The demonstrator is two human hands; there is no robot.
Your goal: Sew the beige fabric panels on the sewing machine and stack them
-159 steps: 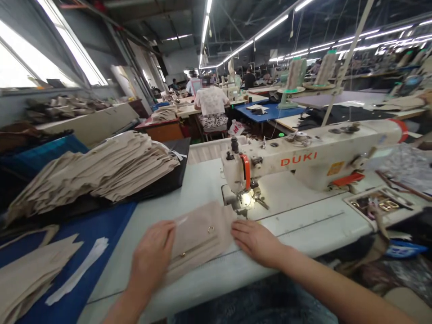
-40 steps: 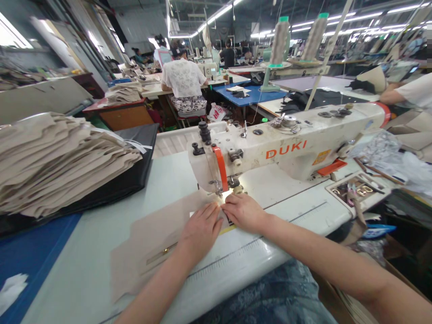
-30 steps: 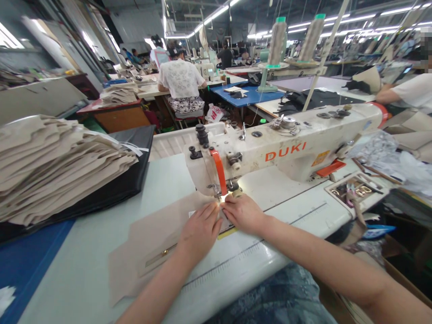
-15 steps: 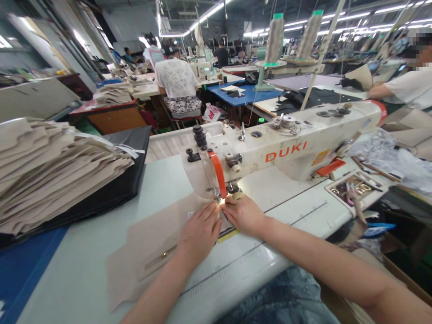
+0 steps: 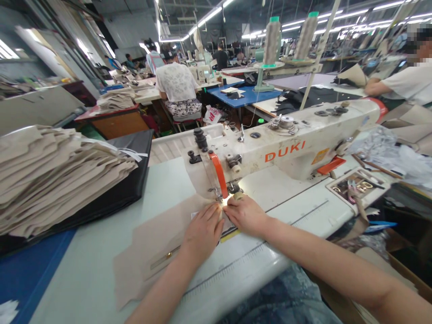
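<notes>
A beige fabric piece [image 5: 165, 225] lies flat on the sewing machine table, its right end under the presser foot. A zipper with a brass-coloured pull [image 5: 169, 254] is set into it. My left hand [image 5: 202, 234] rests on this fabric with fingers stretched forward, fingertips just left of the lit needle area. Close by on the right, my right hand [image 5: 245, 216] has its fingers closed on the fabric edge by the presser foot. The white sewing machine [image 5: 283, 148] stands directly beyond both hands, with an orange guard [image 5: 219, 174] over the needle. My fingers hide the stitching spot.
On the left, a stack of beige fabric pieces [image 5: 60, 175] lies on black material [image 5: 135, 189]. A tray [image 5: 357, 186] at the right holds scissors and metal rings. Thread cones [image 5: 272, 42] stand behind the machine. Co-workers sit ahead [image 5: 177, 85] and at right [image 5: 405, 81].
The whole view has shifted slightly. Both hands stay beside the needle on the fabric, with only a slight change in my right hand's position.
</notes>
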